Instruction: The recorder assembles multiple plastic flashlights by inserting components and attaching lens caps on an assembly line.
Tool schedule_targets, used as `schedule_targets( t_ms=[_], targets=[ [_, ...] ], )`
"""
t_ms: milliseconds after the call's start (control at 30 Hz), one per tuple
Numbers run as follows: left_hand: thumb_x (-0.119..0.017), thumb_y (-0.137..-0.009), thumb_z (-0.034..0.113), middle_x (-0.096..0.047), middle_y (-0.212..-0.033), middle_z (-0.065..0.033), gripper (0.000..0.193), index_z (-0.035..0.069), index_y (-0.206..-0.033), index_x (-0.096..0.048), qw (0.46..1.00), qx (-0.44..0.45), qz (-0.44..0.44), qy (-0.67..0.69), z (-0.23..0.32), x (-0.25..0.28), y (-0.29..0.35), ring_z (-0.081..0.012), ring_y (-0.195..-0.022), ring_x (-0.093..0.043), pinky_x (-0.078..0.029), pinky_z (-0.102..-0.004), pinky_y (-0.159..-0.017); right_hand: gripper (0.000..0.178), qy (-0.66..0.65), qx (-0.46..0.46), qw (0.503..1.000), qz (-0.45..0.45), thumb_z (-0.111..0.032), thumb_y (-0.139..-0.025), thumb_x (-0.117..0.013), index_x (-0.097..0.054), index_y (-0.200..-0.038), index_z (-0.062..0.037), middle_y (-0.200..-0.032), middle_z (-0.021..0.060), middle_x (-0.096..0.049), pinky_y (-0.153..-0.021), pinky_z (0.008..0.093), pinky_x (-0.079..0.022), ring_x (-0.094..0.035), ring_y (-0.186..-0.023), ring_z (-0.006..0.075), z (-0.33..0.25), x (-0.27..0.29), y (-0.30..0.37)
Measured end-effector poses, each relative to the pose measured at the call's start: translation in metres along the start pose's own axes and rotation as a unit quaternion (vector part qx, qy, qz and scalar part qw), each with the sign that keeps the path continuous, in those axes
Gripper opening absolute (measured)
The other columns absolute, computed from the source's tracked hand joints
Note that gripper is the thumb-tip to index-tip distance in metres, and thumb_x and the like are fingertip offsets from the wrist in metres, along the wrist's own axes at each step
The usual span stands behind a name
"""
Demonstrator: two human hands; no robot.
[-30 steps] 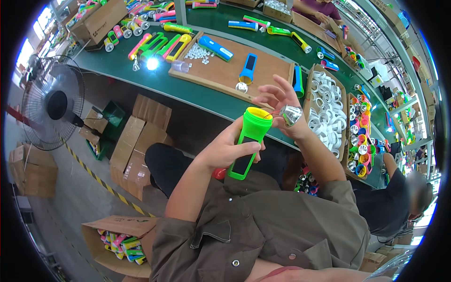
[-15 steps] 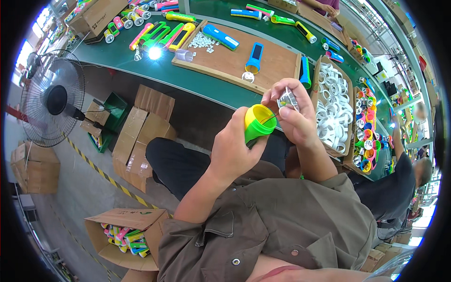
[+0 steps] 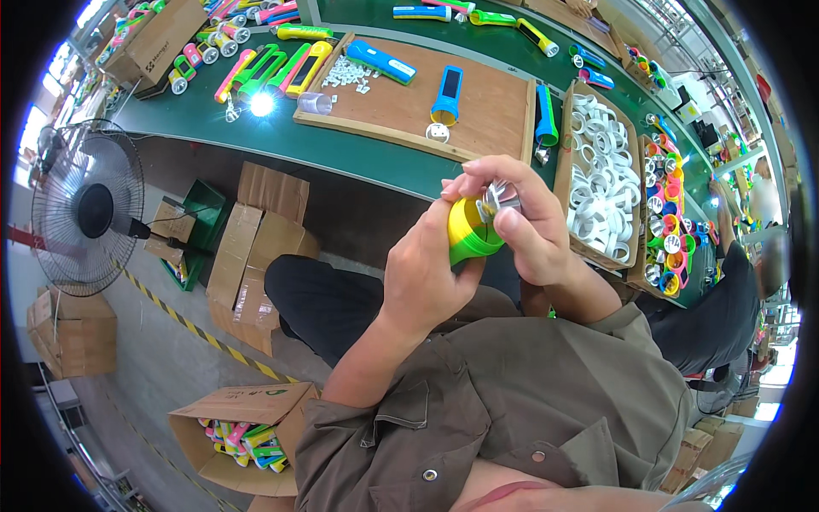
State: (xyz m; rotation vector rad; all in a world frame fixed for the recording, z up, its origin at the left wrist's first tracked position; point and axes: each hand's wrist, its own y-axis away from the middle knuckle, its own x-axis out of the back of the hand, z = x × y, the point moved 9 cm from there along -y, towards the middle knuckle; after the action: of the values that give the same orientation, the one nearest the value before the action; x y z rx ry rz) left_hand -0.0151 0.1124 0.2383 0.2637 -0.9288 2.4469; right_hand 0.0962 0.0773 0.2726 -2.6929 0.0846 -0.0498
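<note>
Torch body [image 3: 474,245], green with a yellow mouth, was gripped by the left hand [image 3: 422,269], its ribbed end raised toward the right hand [image 3: 542,235]. A silvery reflector [image 3: 503,197] was pinched between the right hand's thumb and fingers, right at that mouth; whether it was seated could not be told, the contact being partly covered. The step in hand was judged to be the fitting of the reflector to the body. For the next move, a firm left hold and a squaring of the reflector to the rim seemed to be called for.

Ahead of both hands, a wooden tray [image 3: 397,111] was set on the green table [image 3: 341,154], and two blue torches and small white pieces [image 3: 345,75] were held in it. Farther left, a glaring lamp [image 3: 262,104] was lit. Right of the right hand, white rings [image 3: 597,183] were heaped in a carton. Well left of the left hand, a fan [image 3: 94,209] was stood above the grey floor [image 3: 153,375].
</note>
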Motion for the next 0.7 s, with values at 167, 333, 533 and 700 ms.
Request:
schedule_targets(
  t_ms=[167, 333, 533, 700],
  targets=[
    [-0.079, -0.077, 0.016, -0.064, -0.104, -0.0216, 0.069, 0.0, -0.133, -0.041, 1.0, -0.006, -0.007, -0.011, -0.006, -0.002, 0.002, -0.0392, -0.09, -0.068, -0.056, -0.0407, -0.073, 0.059, 0.274, -0.021, 0.952, -0.132, -0.036, -0.101, -0.048, -0.038, -0.144, 0.004, -0.145, 0.0249, -0.041, -0.112, 0.0423, -0.032, -0.04, -0.136, 0.0348, -0.002, -0.018, -0.004],
    [-0.078, -0.073, 0.012, -0.063, -0.109, -0.0194, 0.075, 0.007, -0.137, -0.038, 0.993, -0.1, 0.063, 0.002, -0.001, -0.001, 0.007, -0.0375, -0.085, -0.067, -0.055, -0.0419, -0.064, 0.101, 0.268, -0.008, 0.947, -0.175, -0.063, -0.086, -0.06, -0.024, -0.152, 0.0047, -0.155, 0.0247, -0.028, -0.118, 0.0446, -0.02, -0.026, -0.146, 0.0376, 0.003, -0.017, 0.003],
    [-0.079, -0.073, 0.008, -0.062, -0.107, -0.0201, 0.076, 0.009, -0.135, -0.036, 0.989, -0.118, 0.008, 0.086, -0.01, -0.008, 0.011, -0.0384, -0.084, -0.067, -0.055, -0.0414, -0.062, 0.097, 0.075, -0.064, 0.992, -0.074, -0.028, -0.079, -0.08, -0.022, -0.152, 0.0004, -0.151, 0.0225, -0.035, -0.114, 0.0453, -0.031, -0.037, -0.141, 0.0352, 0.025, -0.022, 0.011],
    [-0.078, -0.077, 0.004, -0.057, -0.113, -0.0176, 0.074, 0.007, -0.134, -0.032, 0.99, -0.097, 0.015, 0.103, -0.01, -0.006, 0.013, -0.0274, -0.093, -0.065, -0.053, -0.036, -0.078, 0.074, -0.052, 0.049, 0.996, 0.061, -0.006, -0.076, -0.081, -0.037, -0.136, -0.0039, -0.135, 0.0201, -0.047, -0.106, 0.0426, -0.043, -0.049, -0.13, 0.0313, 0.033, 0.006, 0.031]
  ],
)
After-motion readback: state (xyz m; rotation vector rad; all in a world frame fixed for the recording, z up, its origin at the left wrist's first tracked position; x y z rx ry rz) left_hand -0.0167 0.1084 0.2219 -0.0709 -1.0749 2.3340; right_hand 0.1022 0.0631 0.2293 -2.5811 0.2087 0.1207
